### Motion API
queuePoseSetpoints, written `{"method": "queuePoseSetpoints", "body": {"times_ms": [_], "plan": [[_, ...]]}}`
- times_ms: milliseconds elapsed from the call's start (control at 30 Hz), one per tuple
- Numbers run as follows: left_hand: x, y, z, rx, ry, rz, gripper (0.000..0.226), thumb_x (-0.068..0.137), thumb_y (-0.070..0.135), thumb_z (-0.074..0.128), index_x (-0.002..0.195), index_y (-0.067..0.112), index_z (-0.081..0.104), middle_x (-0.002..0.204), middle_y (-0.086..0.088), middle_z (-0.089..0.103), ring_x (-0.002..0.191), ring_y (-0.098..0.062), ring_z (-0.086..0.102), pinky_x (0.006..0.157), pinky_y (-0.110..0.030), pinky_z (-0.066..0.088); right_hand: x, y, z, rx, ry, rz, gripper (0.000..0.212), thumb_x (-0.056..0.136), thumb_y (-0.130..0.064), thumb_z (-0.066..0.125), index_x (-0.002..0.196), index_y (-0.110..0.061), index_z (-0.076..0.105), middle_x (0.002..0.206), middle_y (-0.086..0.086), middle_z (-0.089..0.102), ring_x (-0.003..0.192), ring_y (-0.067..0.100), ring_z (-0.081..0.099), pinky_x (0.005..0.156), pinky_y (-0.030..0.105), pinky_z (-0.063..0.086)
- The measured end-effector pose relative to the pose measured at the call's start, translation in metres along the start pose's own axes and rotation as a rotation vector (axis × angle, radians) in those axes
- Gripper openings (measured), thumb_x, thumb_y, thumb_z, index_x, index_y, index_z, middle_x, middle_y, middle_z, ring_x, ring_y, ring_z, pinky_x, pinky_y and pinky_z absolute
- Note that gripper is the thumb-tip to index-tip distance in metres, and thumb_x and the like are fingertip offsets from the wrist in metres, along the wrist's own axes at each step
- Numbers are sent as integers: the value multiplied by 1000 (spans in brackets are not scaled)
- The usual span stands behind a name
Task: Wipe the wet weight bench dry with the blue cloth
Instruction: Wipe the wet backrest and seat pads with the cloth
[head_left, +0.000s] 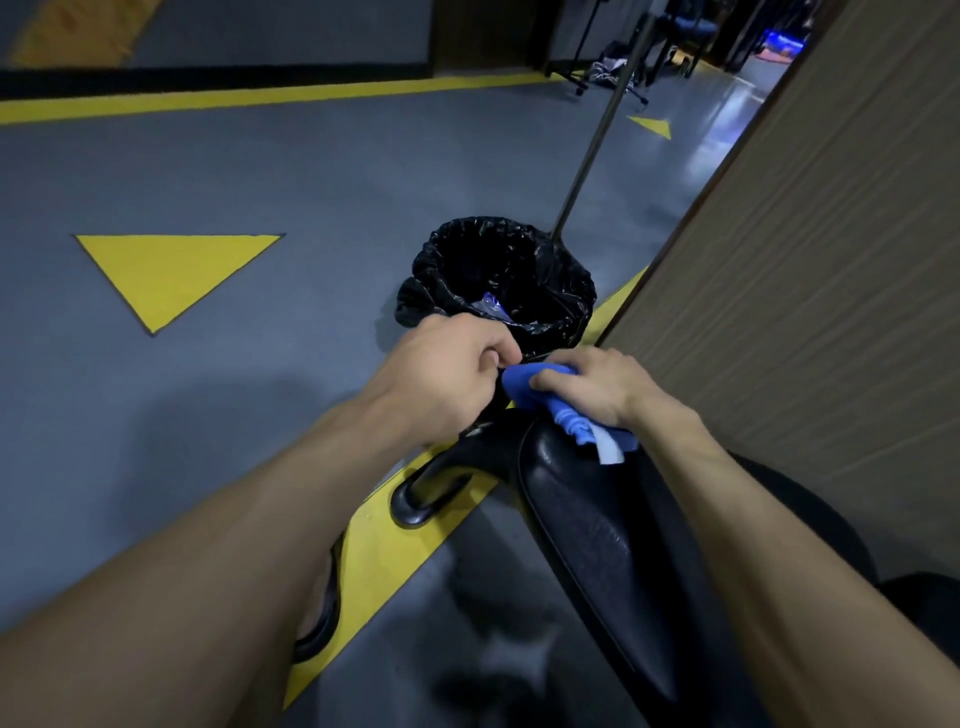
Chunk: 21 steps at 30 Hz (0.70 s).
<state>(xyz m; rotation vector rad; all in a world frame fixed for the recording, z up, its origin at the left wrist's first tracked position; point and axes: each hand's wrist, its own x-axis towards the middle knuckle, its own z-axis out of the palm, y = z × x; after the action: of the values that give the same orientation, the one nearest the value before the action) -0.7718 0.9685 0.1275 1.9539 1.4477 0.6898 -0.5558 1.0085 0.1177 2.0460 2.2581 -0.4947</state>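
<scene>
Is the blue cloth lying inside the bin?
No, the blue cloth is under the right hand on the far end of the bench, in front of the bin.

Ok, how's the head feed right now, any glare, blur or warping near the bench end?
Head view: dim overall; soft glare on the black bench pad; wide-angle bending at the edges; forearms slightly blurred; right hand on the blue cloth reads sharp; the left hand too.

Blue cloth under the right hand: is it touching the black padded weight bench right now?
Touching. The head view shows the right hand pressing the blue cloth onto the far end of the black padded weight bench.
</scene>
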Motion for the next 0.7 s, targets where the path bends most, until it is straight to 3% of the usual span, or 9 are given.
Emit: {"method": "queuePoseSetpoints", "body": {"times_ms": [133, 200, 267, 367, 433, 500, 600, 700], "plan": [[-1, -4, -5, -27, 36, -11, 36, 96, 17, 40, 102, 32, 72, 104, 4, 74, 88, -17, 73, 80, -31, 58, -32, -43, 25, -291, 57, -312, 54, 72, -70, 35, 101, -36, 65, 91, 3, 71, 91, 30, 64, 74, 35, 42], [-2, -7, -7, -32, 45, -5, 35, 98, 15, 41, 103, 31, 72, 105, 5, 75, 88, -16, 73, 74, -27, 56, -58, -56, 38, -358, 109, -505, 54, 71, -69, 34, 98, -34, 66, 85, -3, 70, 87, 26, 64, 80, 35, 43], [-5, -11, -8, -50, 42, 3, 34, 99, 17, 42, 102, 33, 71, 104, 6, 74, 90, -17, 72, 72, -30, 58, -69, -55, 40, -328, 85, -579, 47, 73, -64, 42, 103, -37, 66, 87, -8, 70, 89, 22, 63, 91, 37, 46], [-12, -20, -13, -57, 47, 10, 32, 98, 18, 43, 99, 36, 70, 104, 8, 74, 95, -17, 70, 77, -33, 58, -40, -39, 20, -213, 32, -373, 43, 81, -64, 46, 115, -41, 61, 104, -2, 72, 99, 26, 64, 83, 36, 48], [-21, -24, -16, -62, 33, 5, 32, 100, 18, 43, 101, 34, 71, 106, 7, 73, 94, -16, 69, 75, -30, 55, -22, -29, 8, -154, 37, -117, 40, 84, -62, 45, 113, -40, 61, 111, 2, 70, 103, 30, 62, 80, 38, 45], [-27, -29, -19, -66, 15, 2, 31, 102, 17, 43, 105, 29, 72, 108, 6, 72, 89, -16, 71, 71, -30, 55, -21, -32, 10, -154, 61, -40, 47, 76, -64, 37, 106, -37, 62, 108, 5, 70, 101, 32, 62, 80, 39, 45], [-31, -32, -22, -82, 7, 3, 30, 102, 16, 45, 103, 30, 72, 106, 6, 73, 84, -14, 72, 69, -28, 55, -50, -56, 26, -254, 86, -231, 59, 70, -66, 29, 106, -34, 63, 98, 4, 70, 98, 30, 62, 90, 40, 46], [-36, -29, -24, -110, -12, 8, 31, 102, 16, 46, 99, 34, 72, 103, 9, 74, 82, -9, 72, 68, -24, 52, -100, -67, 60, -441, 55, -442, 55, 69, -61, 41, 103, -29, 70, 90, -1, 70, 97, 24, 63, 112, 45, 32]]}}
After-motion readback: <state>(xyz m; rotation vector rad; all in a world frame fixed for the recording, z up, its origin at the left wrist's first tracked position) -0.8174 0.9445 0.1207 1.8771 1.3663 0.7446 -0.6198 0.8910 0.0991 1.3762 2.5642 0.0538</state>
